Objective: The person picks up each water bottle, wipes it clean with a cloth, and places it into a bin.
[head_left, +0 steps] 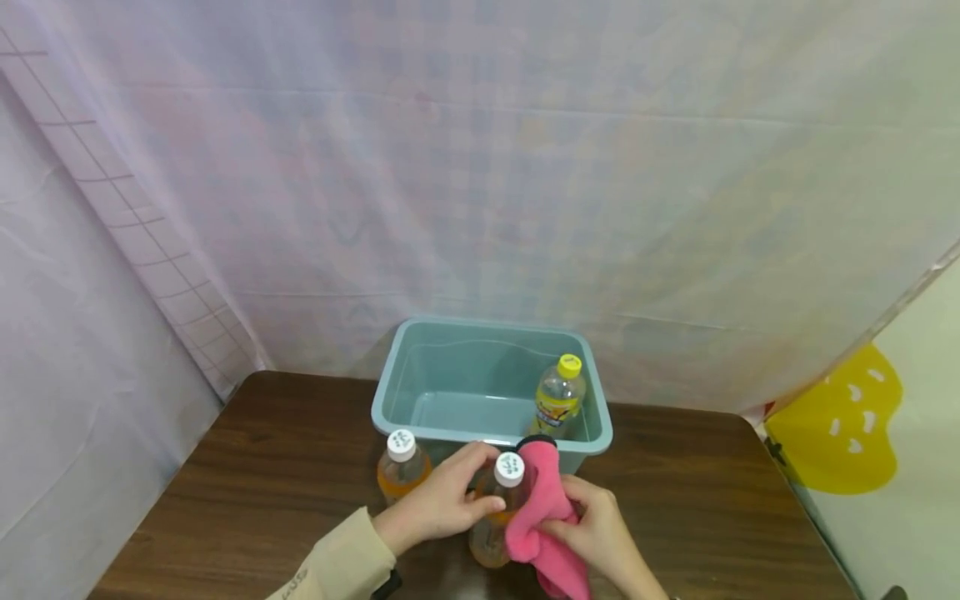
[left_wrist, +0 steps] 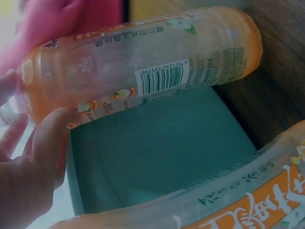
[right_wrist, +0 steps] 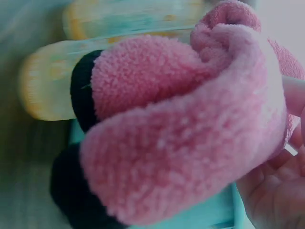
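My left hand (head_left: 447,497) grips a clear plastic bottle (head_left: 491,543) just below its white cap, thumb and fingers around the upper part. In the left wrist view, the same drink bottle (left_wrist: 119,67) shows an orange-edged label and a barcode. A fuzzy pink cloth (head_left: 546,492) with black edging is pinched in my right hand (head_left: 600,527), alongside the bottle. Folded over, the cloth (right_wrist: 176,143) fills much of the right wrist view. Left of my left hand stands a second white-capped bottle (head_left: 403,473) with orange on it, partly hidden by the forearm.
Behind the hands, a blue-green plastic bin (head_left: 487,322) stands on the dark wooden table (head_left: 300,467). Inside its right end is a yellow-capped bottle (head_left: 558,400). A pale curtain (head_left: 480,183) hangs behind the table, and a yellow shape (head_left: 843,429) is at the right.
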Available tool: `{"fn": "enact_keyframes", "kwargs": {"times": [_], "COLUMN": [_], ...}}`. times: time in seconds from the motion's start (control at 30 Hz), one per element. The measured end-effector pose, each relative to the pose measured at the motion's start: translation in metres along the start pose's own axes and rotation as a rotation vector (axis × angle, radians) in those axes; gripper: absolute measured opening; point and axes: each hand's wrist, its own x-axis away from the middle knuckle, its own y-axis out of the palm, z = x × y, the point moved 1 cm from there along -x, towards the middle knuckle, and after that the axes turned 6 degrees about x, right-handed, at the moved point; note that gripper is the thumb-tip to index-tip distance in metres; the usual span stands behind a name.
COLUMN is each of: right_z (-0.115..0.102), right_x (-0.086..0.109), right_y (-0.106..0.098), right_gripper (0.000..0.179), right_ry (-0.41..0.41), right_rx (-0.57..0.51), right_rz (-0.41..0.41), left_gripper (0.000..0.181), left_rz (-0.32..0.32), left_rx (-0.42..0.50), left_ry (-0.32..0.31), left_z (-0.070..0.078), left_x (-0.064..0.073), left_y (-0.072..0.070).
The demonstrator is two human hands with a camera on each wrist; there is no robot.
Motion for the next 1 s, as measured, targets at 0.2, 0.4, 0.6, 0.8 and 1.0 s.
{"fn": "enact_keyframes", "kwargs": {"times": [0.2, 0.4, 0.6, 0.8, 1.0], "right_z": [-0.015, -0.014, -0.003, 0.018, 0.041], "right_x": [-0.016, -0.019, -0.007, 0.013, 0.033], "right_y": [-0.011, -0.011, -0.003, 0.018, 0.041], "right_gripper": [0.031, 0.033, 0.036, 0.032, 0.03], "right_ry": [0.007, 0.087, 0.235, 0.286, 0.339], "right_rx": [0.014, 0.027, -0.028, -0.04, -0.01], "right_rz": [-0.032, -0.093, -0.15, -0.155, -0.204], "left_gripper": [0.037, 0.036, 0.037, 0.038, 0.038], "left_rz": [-0.003, -0.008, 0.019, 0.027, 0.015], "left_rx": [0.002, 0.012, -0.017, -0.028, -0.03], "left_ry": [0.009, -0.002, 0.009, 0.01, 0.006], "left_z": [0.0, -0.002, -0.002, -0.003, -0.003], "left_x": [-0.001, 0.0, 0.0, 0.001, 0.001], "left_y": [0.002, 0.001, 0.002, 0.002, 0.002]}}
